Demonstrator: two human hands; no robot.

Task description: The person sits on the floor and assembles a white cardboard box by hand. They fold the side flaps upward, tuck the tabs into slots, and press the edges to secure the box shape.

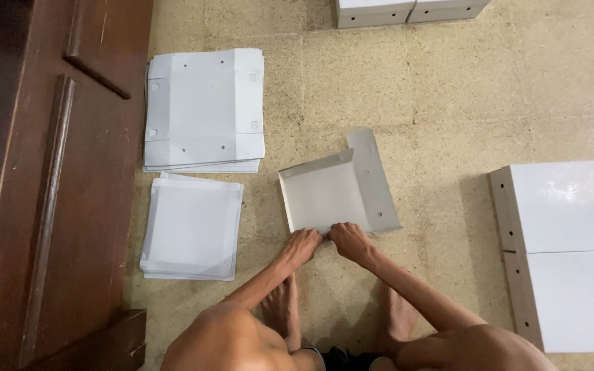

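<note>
both hands, left hand and right hand, pinch the near edge of the half-folded grey box lying just ahead

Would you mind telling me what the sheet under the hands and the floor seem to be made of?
The half-folded sheet looks like thin grey-white cardboard with a matte face: it creases sharply, its flaps stand up, and it has punched holes. Both hands, left hand and right hand, press its near edge. The floor looks like speckled beige stone or terrazzo tile, dull, with joint lines.

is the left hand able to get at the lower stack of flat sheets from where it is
Probably yes: the left hand is on the half-folded box, and only bare floor lies between it and the lower stack.
</note>
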